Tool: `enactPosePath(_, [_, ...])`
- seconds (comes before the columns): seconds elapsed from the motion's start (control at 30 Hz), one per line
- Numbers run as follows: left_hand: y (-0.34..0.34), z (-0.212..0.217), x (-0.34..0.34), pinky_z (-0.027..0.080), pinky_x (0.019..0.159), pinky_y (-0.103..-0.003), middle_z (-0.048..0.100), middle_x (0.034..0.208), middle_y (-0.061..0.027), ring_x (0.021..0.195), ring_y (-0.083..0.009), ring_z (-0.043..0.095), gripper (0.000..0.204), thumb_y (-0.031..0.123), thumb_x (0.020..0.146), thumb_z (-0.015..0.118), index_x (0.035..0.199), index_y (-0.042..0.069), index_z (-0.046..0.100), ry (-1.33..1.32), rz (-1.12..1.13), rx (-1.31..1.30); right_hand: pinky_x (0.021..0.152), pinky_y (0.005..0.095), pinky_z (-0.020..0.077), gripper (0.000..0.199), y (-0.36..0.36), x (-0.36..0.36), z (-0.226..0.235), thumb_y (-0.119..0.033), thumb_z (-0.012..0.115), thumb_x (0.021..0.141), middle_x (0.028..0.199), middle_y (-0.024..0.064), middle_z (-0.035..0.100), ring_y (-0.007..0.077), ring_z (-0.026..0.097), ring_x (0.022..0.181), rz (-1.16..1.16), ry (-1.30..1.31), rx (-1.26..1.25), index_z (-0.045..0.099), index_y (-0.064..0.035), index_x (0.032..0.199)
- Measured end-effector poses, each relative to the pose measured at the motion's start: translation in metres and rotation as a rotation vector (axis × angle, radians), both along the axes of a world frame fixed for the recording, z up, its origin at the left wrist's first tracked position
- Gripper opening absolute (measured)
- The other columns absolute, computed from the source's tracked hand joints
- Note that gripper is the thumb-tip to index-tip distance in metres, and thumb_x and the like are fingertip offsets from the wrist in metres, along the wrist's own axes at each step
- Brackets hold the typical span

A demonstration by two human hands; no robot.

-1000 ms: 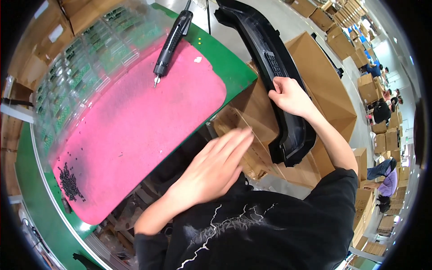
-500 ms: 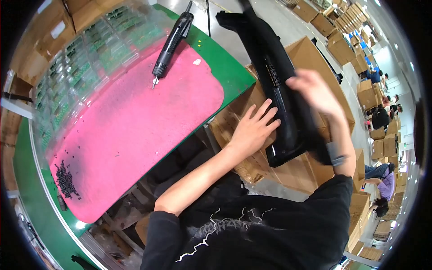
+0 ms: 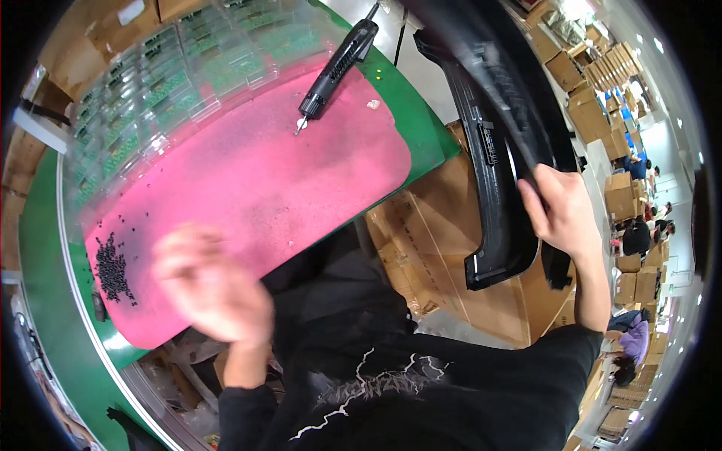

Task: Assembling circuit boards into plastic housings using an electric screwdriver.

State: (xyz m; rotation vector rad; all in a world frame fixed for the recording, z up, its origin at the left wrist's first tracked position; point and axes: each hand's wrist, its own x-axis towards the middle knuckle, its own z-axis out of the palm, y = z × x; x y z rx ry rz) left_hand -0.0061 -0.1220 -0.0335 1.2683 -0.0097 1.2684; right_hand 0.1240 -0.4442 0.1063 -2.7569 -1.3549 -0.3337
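Observation:
My right hand (image 3: pixel 562 214) is closed on the edge of a long, curved black plastic panel (image 3: pixel 519 83), which is lifted and slanted, its upper part smeared by motion. Beneath it, a second long black plastic panel (image 3: pixel 498 218) lies on a cardboard box (image 3: pixel 444 248). Over the near side of the pink mat (image 3: pixel 331 173) hangs my left hand (image 3: pixel 214 289), blurred and apparently holding no large thing; its fingers cannot be made out. Left of that hand is a pile of small black screws (image 3: pixel 113 270). A black electric screwdriver (image 3: pixel 338 68) lies across the mat's far right part.
Clear plastic trays (image 3: pixel 188 68) of green circuit boards stand along the mat's far side. The green table (image 3: pixel 429 139) ends at the right, beside the boxes. Farther right, other people (image 3: pixel 635 233) are among stacked cartons (image 3: pixel 624 195).
My left hand has left the black panel and swung left over the mat. My right hand now grips a raised panel's edge. The whole view has shifted a little.

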Motion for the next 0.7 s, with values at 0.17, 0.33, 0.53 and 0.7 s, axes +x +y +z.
enactPosePath(0.17, [0.148,0.034,-0.090,0.036,0.100,-0.037,0.051,0.118,-0.0100,0.114,-0.0224,0.048,0.028,0.011,0.096,0.047,0.122,0.000,0.050,0.210,0.143,-0.088,0.045,0.0381,0.0462,0.021,0.050,0.017,-0.021,-0.012,0.067,0.077,0.064,0.0079,0.050,0.0276,0.058,0.052,0.487,0.107,-0.192,0.047,-0.0064,0.075])
enactPosePath(0.33, [0.186,0.067,-0.116,0.039,0.095,-0.035,0.055,0.117,-0.0126,0.110,-0.0199,0.051,0.031,0.012,0.095,0.051,0.121,-0.005,0.054,0.529,0.119,0.315,0.046,0.0394,0.0473,0.021,0.103,0.028,-0.041,-0.015,0.066,0.079,0.064,0.0086,0.051,0.0293,0.061,0.054,0.729,0.222,-0.307,0.047,-0.0062,0.077])
enactPosePath(0.53, [0.201,0.050,-0.060,0.038,0.104,-0.036,0.054,0.131,-0.0125,0.125,-0.0235,0.048,0.048,0.017,0.091,0.064,0.134,0.002,0.051,1.179,-0.118,0.788,0.051,0.0406,0.0511,0.019,0.144,0.054,-0.071,-0.019,0.065,0.082,0.067,0.0090,0.058,0.0304,0.065,0.061,0.831,0.286,-0.330,0.051,-0.0061,0.079])
enactPosePath(0.7, [0.196,0.037,-0.021,0.042,0.098,-0.032,0.060,0.118,-0.0135,0.115,-0.0229,0.056,0.045,0.013,0.086,0.068,0.128,0.003,0.056,1.129,-0.113,1.006,0.054,0.0398,0.0525,0.028,0.169,0.070,-0.075,-0.031,0.062,0.091,0.066,0.0095,0.060,0.0311,0.067,0.063,0.804,0.153,-0.524,0.057,-0.0065,0.078])
